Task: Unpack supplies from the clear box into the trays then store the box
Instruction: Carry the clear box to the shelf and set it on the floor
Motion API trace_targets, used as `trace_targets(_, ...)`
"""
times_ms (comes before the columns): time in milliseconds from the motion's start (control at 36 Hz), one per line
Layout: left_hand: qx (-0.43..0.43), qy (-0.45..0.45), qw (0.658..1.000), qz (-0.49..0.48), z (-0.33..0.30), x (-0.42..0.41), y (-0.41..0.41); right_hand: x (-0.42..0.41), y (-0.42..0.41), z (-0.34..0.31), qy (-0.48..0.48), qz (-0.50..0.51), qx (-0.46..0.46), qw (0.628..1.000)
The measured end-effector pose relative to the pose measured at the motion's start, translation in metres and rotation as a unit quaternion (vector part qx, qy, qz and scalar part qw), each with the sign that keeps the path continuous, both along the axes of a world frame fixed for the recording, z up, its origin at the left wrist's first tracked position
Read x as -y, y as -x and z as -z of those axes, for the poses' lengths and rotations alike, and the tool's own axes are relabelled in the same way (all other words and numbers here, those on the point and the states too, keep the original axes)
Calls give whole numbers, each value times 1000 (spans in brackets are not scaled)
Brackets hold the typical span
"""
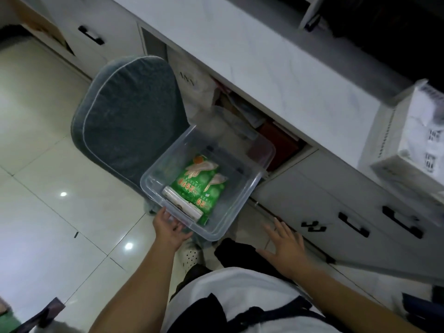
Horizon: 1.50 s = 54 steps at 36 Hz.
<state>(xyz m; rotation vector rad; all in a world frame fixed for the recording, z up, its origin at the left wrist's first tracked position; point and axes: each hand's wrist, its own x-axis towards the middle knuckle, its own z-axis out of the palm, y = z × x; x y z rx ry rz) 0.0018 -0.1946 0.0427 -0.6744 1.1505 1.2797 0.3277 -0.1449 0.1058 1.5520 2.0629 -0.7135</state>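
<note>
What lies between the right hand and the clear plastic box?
In the head view, nothing is held between the open right hand and the clear plastic box; only pale floor and the person's dark trouser leg show in that gap.

Clear box (240, 203) sits at near right edge of chair cushion (129, 116), before open counter (276, 75) shelf. Packet (199, 183) lies in box. Left hand (169, 228) at box's near corner; right hand (286, 246) right, apart. Trays (422, 131) on counter, far right.

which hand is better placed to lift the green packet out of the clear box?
Probably right. The left hand already grips the clear box by its near corner, while the right hand hovers open and free beside the box, near the green packet.
</note>
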Motion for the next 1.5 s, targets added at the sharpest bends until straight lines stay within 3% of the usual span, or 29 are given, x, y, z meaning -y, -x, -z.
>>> trace_targets(194,-27,19,999,-29,-27,23,-2,-67,53,1,-12,-47,-31,998)
trace_targets(528,-121,164,977,-57,-37,124,22,-158,132,33,54,-88,-92,990)
trace_targets(611,-148,189,969,-49,-41,146,28,-176,149,42,92,-27,-121,988)
trace_targets(667,-153,205,966,-46,-41,155,34,-189,161,49,153,79,-182,968)
trace_targets(722,-146,216,965,-42,-41,163,39,-200,174,54,247,260,-232,904)
trace_targets(778,-131,218,966,-47,-42,168,43,-210,184,58,313,363,-237,845)
trace_targets(1111,-137,206,968,-37,-31,176,64,-254,223,72,410,316,-186,835)
trace_targets(1333,-160,216,963,-5,-24,181,80,-232,226,66,394,312,-198,842)
trace_targets(1500,-156,173,970,65,-33,180,107,-203,185,49,367,389,-250,807)
